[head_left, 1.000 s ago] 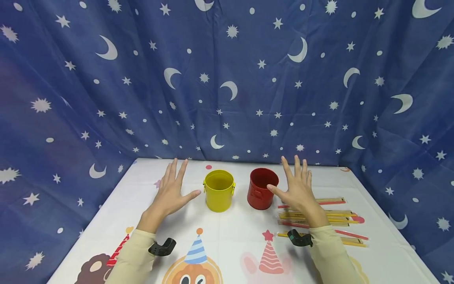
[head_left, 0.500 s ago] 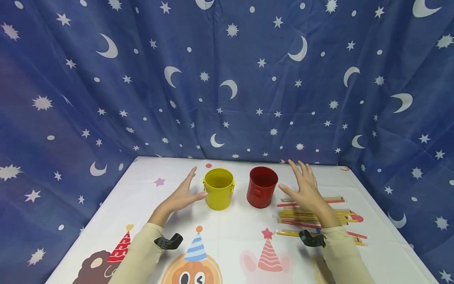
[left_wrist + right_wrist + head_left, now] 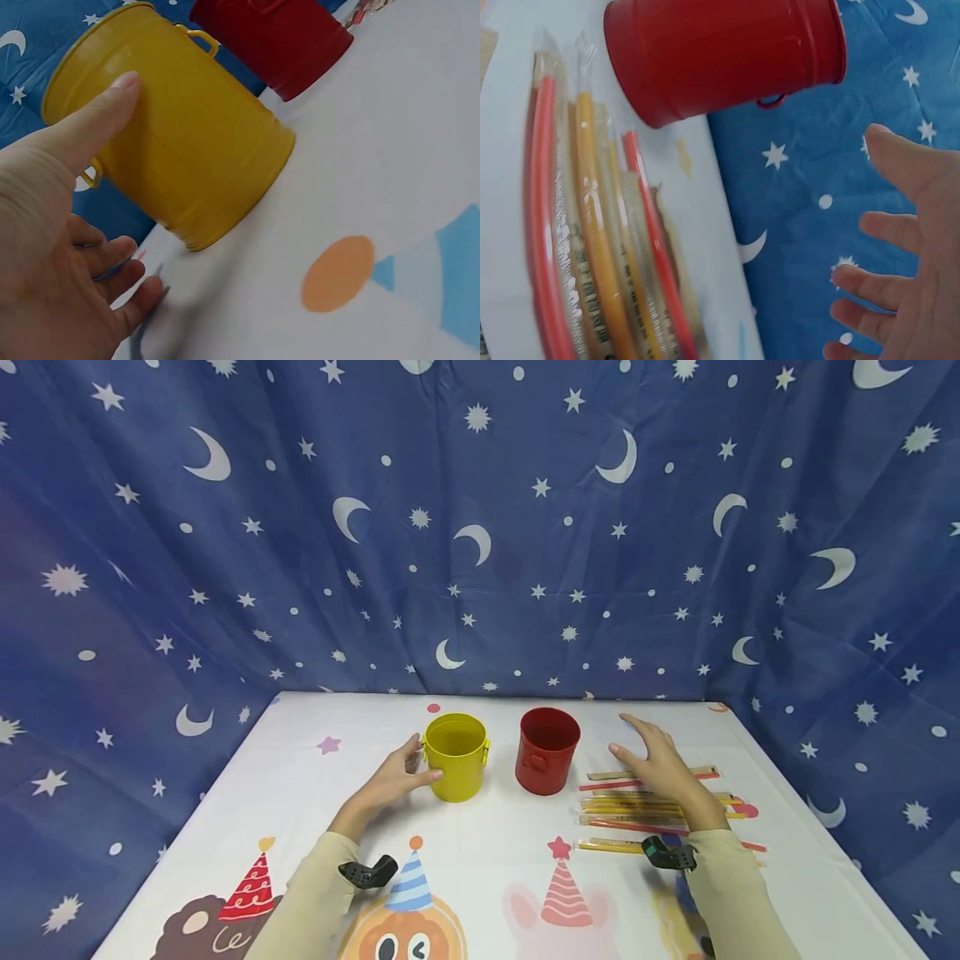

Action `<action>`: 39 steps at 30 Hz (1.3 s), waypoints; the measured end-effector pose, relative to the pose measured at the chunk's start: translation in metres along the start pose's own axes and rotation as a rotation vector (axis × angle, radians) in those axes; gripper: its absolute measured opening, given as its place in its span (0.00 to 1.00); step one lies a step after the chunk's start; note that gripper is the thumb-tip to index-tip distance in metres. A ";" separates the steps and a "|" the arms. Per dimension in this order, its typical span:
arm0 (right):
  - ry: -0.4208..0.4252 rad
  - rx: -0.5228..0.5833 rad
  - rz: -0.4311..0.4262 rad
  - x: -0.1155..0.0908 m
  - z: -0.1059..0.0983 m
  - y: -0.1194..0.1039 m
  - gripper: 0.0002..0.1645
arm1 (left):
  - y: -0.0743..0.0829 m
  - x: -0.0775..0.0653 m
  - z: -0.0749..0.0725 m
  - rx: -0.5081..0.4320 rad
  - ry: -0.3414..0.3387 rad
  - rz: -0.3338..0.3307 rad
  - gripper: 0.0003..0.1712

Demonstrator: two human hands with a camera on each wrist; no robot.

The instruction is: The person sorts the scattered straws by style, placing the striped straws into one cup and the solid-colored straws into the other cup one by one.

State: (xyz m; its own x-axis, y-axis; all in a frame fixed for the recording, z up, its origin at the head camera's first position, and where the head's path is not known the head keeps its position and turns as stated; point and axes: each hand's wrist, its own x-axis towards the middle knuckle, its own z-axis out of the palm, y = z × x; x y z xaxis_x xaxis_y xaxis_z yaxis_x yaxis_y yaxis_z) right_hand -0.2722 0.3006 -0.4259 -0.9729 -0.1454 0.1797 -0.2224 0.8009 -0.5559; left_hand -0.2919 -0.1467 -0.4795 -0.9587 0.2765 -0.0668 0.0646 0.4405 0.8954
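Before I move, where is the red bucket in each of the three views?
Head: red bucket right of centre, beside the yellow bucket.
Left wrist: red bucket at the top edge, partly cut off.
Right wrist: red bucket at top centre, partly cut off.
Shared landmark: the blue moon-and-star curtain.

Left hand [image 3: 386,783] beside yellow bucket [image 3: 459,772], red bucket [image 3: 542,768], right hand [image 3: 662,770] near wrapped sticks [image 3: 622,807], starry curtain [image 3: 510,485]

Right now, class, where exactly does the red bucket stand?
In the head view, the red bucket stands on the white tablecloth, right of the yellow bucket and left of the right hand, near the cloth's far edge.
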 end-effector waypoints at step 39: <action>-0.085 0.050 0.154 0.002 0.016 0.053 0.15 | -0.006 0.006 0.019 -0.085 -0.013 -0.009 0.52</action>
State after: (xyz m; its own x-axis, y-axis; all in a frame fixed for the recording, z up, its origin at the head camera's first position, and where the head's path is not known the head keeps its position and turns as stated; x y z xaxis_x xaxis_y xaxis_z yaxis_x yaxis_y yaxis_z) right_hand -0.2875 0.3339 -0.4679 -0.9970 -0.0738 0.0211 -0.0713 0.7879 -0.6116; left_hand -0.2929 -0.1311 -0.4934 -0.9555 0.2837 -0.0803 0.0317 0.3695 0.9287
